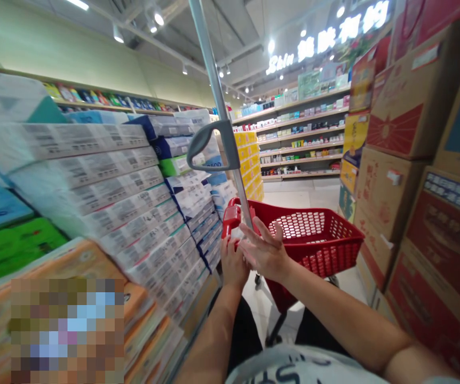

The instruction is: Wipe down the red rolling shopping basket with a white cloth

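Note:
My left hand (233,265) is closed, fingers curled by a small white object (237,233) beside the red cart handle (232,215); what it grips is partly hidden. Against it lies my right hand (268,252), palm turned up and fingers apart. Just beyond both hands, a silver metal pole (213,69) with a grey loop handle (233,146) rises at a slant; its lower end is hidden behind my fingers. The red plastic shopping cart (322,242) stands in front of me, its basket with perforated sides reaching to the right.
Tall stacks of wrapped tissue packs (121,186) line the left side, with orange packs (89,266) nearest. Cardboard boxes (394,186) are piled on the right. Yellow boxes (249,160) and product shelves (302,144) stand farther back. Pale tiled floor (294,192) runs between them.

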Tool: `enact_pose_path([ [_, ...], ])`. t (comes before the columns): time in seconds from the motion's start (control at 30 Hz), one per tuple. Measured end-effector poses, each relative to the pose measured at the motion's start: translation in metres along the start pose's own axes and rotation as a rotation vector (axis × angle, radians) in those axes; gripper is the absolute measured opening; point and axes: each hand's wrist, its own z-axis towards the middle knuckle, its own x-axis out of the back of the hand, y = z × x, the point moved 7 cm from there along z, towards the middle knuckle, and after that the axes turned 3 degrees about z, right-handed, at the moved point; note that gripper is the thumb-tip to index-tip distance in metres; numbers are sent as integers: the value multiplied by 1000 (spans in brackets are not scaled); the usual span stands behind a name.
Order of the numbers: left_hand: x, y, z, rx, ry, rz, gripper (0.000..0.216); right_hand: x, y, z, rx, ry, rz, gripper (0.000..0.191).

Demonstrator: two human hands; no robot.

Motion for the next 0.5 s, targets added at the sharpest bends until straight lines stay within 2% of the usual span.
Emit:
enact_pose_path([
  [0.17,6,1,2,18,12,24,27,-4,8,-13,-81,-75,69,9],
  [0.27,10,3,4,40,6,34,25,-4,11,-30,-93,-133,150,19],
  [0.4,12,4,5,37,-24,29,24,-20,10,-55,-39,-303,275,38],
  [0.5,10,3,3,17,-31,31,26,-35,16,-64,-60,-315,293,41],
])
